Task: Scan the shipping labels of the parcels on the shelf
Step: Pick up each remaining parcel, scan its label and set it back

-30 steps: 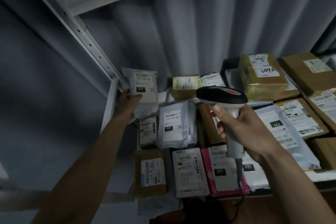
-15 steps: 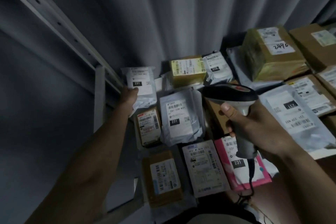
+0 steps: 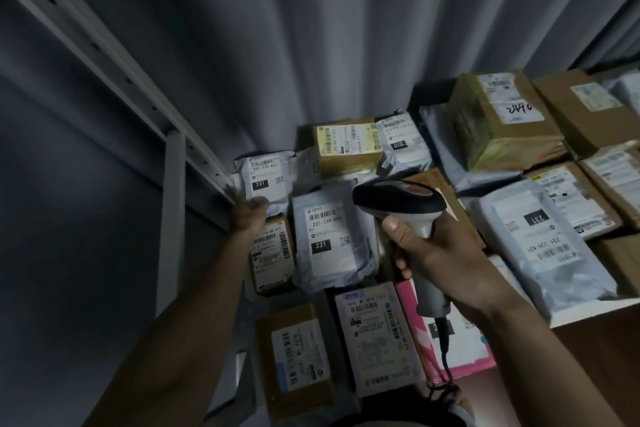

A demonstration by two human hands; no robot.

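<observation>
A person's right hand [image 3: 446, 263] is wrapped around the pale handle of a barcode scanner [image 3: 408, 218], thumb up near its neck. The scanner's dark head points left, over the middle of a shelf packed with parcels, and its cable [image 3: 445, 354] hangs from the bottom of the handle.

The left hand [image 3: 250, 215] reaches to the shelf's far left corner and holds the lower edge of a small grey mailer bag [image 3: 265, 178], whose white label reads 231. The fingers lie behind the bag, so the exact grasp cannot be told.

Just right of that bag lies a larger grey mailer [image 3: 330, 236], also marked 231, directly beside the scanner's head. Below the left hand sits a small brown parcel [image 3: 273, 253]. Nearer the viewer lie a brown box [image 3: 294, 354], a white flat parcel [image 3: 377, 333] and a pink parcel [image 3: 460, 343], the last partly hidden by the scanner handle.

At the back stand a yellowish box [image 3: 346, 146] and a small grey bag [image 3: 403, 142]. To the right are a tape-wrapped box [image 3: 502, 121], a large grey mailer [image 3: 540, 239] with its label upside down, and several brown cartons [image 3: 581, 104].

A white metal shelf upright [image 3: 114, 55] runs diagonally on the left, and a grey corrugated wall [image 3: 311, 28] stands behind.
</observation>
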